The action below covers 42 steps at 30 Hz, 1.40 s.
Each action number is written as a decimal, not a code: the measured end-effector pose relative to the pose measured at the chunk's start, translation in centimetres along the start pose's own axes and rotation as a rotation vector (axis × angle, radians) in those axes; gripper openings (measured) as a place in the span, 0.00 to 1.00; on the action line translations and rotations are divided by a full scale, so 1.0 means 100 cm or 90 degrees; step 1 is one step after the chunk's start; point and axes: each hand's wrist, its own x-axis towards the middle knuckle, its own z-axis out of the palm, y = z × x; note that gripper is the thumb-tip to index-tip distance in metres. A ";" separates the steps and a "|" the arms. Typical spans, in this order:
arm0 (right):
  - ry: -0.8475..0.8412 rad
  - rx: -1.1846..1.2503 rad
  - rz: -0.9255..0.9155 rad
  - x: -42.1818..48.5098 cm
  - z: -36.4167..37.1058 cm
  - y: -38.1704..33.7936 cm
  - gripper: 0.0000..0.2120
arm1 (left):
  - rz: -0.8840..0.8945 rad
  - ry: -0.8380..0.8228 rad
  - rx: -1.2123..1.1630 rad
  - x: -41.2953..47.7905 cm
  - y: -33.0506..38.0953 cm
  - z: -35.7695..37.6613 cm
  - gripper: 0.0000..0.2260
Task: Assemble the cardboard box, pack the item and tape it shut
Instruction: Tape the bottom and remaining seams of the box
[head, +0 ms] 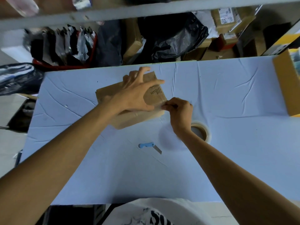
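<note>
A small brown cardboard box (154, 96) lies closed on the blue-covered table (227, 98), a little beyond its middle. My left hand (138, 93) lies spread over the box's top, fingers straight and pressing the flaps down. At the box's near right corner my right hand (178, 111) has its fingers curled and pinches a strip of clear tape against the edge. A roll of clear tape (202, 129) lies flat on the table just behind my right wrist. The packed item is hidden.
A blue utility knife (148, 146) with its blade out lies on the table nearer to me. An open cardboard box (285, 85) sits at the table's right edge. Beyond the far edge are black bags (170, 38), a red basket (65, 46) and stacked parcels.
</note>
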 end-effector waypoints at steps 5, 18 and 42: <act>-0.004 -0.004 0.054 0.001 0.005 -0.014 0.13 | -0.083 0.005 -0.065 0.003 -0.009 -0.008 0.35; -0.151 -0.030 0.015 -0.041 0.044 -0.032 0.47 | -0.254 -0.020 -0.119 0.023 -0.011 -0.015 0.39; -0.360 -0.061 -0.084 -0.006 -0.005 -0.040 0.49 | 0.054 -0.178 -0.118 -0.003 -0.070 -0.047 0.47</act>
